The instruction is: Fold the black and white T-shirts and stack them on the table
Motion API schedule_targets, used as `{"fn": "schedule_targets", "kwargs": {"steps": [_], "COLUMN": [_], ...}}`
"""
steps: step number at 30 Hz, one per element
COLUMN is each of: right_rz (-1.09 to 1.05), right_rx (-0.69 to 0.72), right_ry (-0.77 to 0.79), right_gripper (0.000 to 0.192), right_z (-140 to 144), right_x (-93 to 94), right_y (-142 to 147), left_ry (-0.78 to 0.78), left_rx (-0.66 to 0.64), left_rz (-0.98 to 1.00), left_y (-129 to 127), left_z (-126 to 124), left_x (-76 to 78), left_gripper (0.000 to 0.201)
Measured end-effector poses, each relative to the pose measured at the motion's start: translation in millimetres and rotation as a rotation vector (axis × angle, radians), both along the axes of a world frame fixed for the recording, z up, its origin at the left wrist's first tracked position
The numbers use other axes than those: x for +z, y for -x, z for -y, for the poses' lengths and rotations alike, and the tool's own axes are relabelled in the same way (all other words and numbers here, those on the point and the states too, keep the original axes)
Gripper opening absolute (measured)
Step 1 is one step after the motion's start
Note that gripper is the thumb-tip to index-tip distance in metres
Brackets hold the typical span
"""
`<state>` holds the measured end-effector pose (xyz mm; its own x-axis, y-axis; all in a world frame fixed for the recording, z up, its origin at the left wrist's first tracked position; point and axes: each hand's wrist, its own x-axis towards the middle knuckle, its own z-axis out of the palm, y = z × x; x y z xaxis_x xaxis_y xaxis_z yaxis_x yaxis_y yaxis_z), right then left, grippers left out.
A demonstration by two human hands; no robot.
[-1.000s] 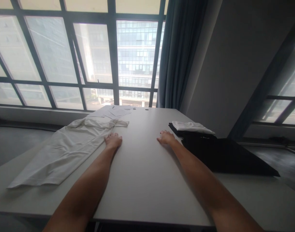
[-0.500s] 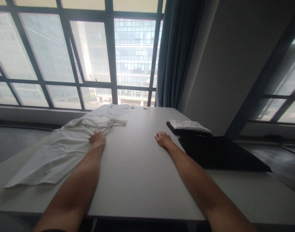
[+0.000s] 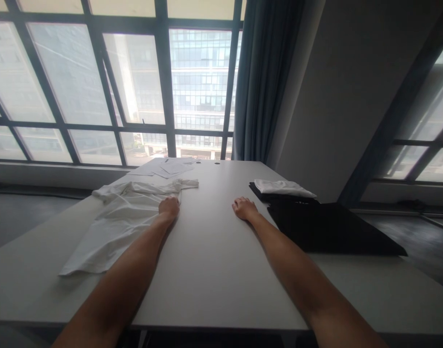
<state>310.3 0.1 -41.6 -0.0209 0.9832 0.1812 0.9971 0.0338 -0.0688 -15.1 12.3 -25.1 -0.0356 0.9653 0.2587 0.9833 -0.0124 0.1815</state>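
A white garment, which looks like a T-shirt (image 3: 116, 217), lies rumpled on the left half of the white table (image 3: 214, 270). At its right edge my left hand (image 3: 169, 208) is closed on the fabric; the fingertips are partly hidden. My right hand (image 3: 244, 209) rests palm down on the bare tabletop, fingers loosely bent and holding nothing. Just to the right of that hand lies a flat black folded cloth (image 3: 330, 227). Behind it, a folded white cloth (image 3: 283, 188) sits on another black piece.
Several white paper sheets (image 3: 170, 166) lie at the table's far left end. Two dark round holes are set near the far edge. Beyond stand a window wall (image 3: 134, 77), a blue-grey curtain (image 3: 265, 87) and a grey pillar (image 3: 326, 96).
My left hand has moved to the right, dragging the white T-shirt along the table with it. My right hand and the black cloths have stayed in place.
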Motion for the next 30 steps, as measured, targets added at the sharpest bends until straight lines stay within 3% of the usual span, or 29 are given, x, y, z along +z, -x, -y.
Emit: {"fn": "schedule_targets", "kwargs": {"steps": [12,17,21,23,28,30], "right_rz": [-0.029,-0.134,-0.233,-0.267,-0.289,-0.255], "right_rx": [0.026,0.294,0.563,0.617,0.566,0.537], "right_ry": [-0.048,-0.223,-0.203,-0.195,-0.146,-0.125], "right_gripper": [0.038,0.042,0.041,0.036,0.029,0.029], "right_z": [3,10,14,12,8,8], "right_x": [2.5,5.3,-1.5,-5.4,-5.3,-1.5], "right_y": [-1,31,66,73,70,68], "left_ry": [0.066,0.240,0.427,0.471,0.223,0.209], "left_rx": [-0.386,-0.624,-0.778,-0.745,-0.431,-0.357], "left_rz": [0.255,0.658,0.821,0.816,0.420,0.318], "left_y": [-40,-52,-49,-39,6,25], "left_z": [7,8,11,10,2,0], "left_x": [-1.8,-5.2,4.5,11.2,18.5,17.3], "left_gripper": [0.033,0.038,0.048,0.050,0.030,0.027]}}
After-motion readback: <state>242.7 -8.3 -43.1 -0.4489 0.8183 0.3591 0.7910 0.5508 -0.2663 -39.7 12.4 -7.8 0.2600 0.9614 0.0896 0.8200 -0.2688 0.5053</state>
